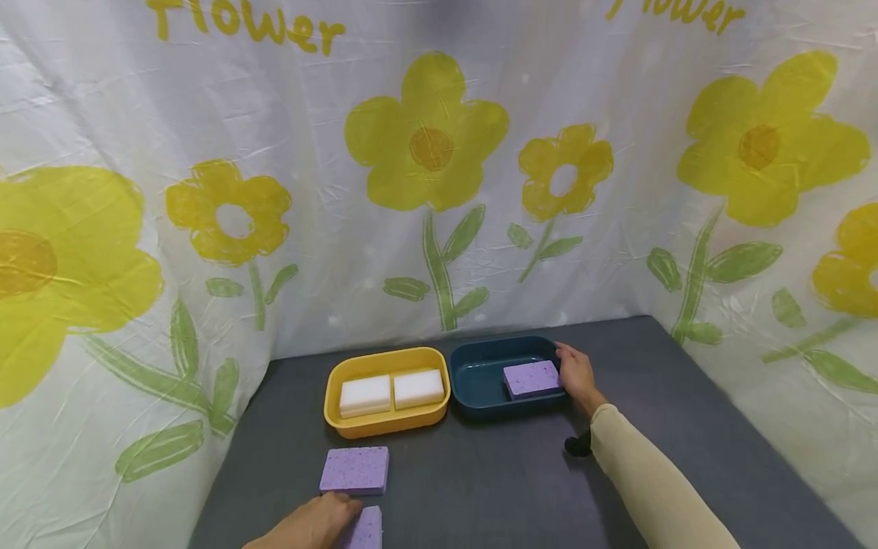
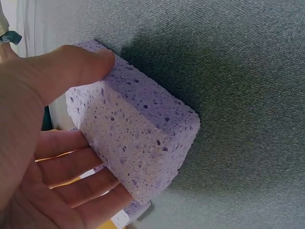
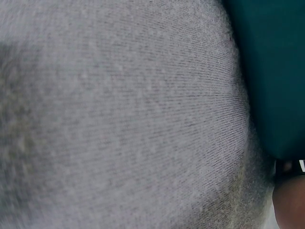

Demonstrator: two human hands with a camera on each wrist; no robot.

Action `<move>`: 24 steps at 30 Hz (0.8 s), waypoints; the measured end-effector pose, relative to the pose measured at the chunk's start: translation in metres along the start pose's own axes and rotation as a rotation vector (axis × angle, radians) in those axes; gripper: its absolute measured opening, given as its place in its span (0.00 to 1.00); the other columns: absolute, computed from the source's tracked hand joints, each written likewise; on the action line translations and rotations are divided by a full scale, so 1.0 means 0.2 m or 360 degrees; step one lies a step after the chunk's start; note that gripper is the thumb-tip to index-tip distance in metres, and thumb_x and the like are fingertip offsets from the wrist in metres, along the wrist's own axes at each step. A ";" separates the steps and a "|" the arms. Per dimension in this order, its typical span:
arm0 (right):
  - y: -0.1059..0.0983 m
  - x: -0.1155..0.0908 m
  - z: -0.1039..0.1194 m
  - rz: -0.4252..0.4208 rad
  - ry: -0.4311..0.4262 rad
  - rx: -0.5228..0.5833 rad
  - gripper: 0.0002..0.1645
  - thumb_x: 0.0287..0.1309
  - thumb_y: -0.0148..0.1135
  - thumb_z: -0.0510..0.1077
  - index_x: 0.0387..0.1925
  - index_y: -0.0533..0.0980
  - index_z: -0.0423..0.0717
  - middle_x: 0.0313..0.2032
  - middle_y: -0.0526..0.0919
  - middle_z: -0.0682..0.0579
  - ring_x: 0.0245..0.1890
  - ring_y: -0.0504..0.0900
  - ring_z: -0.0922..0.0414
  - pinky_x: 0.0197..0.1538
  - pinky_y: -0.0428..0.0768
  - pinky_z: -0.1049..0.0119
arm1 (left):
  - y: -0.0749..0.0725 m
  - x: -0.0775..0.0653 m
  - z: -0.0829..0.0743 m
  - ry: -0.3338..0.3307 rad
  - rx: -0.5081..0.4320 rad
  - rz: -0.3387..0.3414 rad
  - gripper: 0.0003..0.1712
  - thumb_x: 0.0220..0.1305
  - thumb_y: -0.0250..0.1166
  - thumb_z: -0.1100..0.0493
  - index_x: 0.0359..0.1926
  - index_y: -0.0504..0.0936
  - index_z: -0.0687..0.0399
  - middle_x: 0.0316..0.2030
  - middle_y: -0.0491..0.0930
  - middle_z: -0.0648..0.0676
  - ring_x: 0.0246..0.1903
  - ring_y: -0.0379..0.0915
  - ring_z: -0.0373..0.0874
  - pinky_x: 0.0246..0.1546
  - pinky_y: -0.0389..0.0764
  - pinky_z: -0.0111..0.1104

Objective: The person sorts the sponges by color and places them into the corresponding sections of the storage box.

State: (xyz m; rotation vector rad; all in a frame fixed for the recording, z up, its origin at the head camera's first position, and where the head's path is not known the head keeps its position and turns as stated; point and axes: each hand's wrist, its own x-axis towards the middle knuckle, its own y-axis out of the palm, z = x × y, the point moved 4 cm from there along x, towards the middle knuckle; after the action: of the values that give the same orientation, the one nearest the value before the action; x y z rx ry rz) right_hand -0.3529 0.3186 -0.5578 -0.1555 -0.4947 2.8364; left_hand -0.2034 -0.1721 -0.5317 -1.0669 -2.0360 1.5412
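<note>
A purple sponge (image 2: pixel 128 124) sits between the thumb and fingers of my left hand (image 1: pixel 315 522), which pinches it at the table's front. Another purple sponge (image 1: pixel 354 470) lies on the table just beyond that hand. At the back, my right hand (image 1: pixel 578 375) grips the right end of a dark teal tray (image 1: pixel 473 410), fingertips over its rim. A third purple sponge (image 1: pixel 531 379) lies inside this tray, close to the right hand. In the right wrist view the tray's wall (image 3: pixel 271 86) fills the upper right, and only a bit of the hand shows.
A yellow tray (image 1: pixel 384 428) stands left of the teal one, holding two white sponges (image 1: pixel 366 395) side by side. Behind the dark grey table (image 1: pixel 480 488) hangs a white curtain (image 1: pixel 322 305) with yellow flowers, also along both sides.
</note>
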 end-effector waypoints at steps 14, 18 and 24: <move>-0.01 0.00 0.00 0.0013 0.0000 -0.0015 0.34 0.90 0.31 0.49 0.83 0.62 0.38 0.80 0.64 0.30 0.84 0.57 0.34 0.84 0.51 0.34 | -0.16 0.07 -0.08 -0.0095 0.0133 -0.0011 0.30 0.53 0.86 0.43 0.50 0.88 0.57 0.36 0.86 0.47 0.36 0.81 0.35 0.39 0.86 0.38; -0.02 0.00 0.01 0.0009 0.0003 -0.0017 0.34 0.90 0.31 0.49 0.83 0.62 0.37 0.80 0.65 0.30 0.84 0.57 0.34 0.85 0.51 0.35 | -0.24 0.07 -0.12 -0.0020 0.0287 -0.0127 0.38 0.51 0.86 0.44 0.57 0.85 0.61 0.43 0.87 0.52 0.43 0.86 0.44 0.45 0.88 0.43; -0.01 0.00 0.00 0.0014 0.0018 0.0023 0.33 0.90 0.32 0.49 0.83 0.63 0.37 0.80 0.64 0.30 0.84 0.57 0.34 0.85 0.50 0.35 | -0.37 0.11 -0.14 0.0086 0.0409 -0.0308 0.40 0.49 0.87 0.47 0.59 0.81 0.61 0.46 0.86 0.53 0.46 0.84 0.47 0.48 0.88 0.45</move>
State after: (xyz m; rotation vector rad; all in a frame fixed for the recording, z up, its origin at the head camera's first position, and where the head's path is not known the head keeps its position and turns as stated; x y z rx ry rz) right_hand -0.3530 0.3198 -0.5580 -0.1712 -0.4723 2.8452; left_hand -0.2232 -0.1456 -0.4570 -0.7816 -1.7872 1.6012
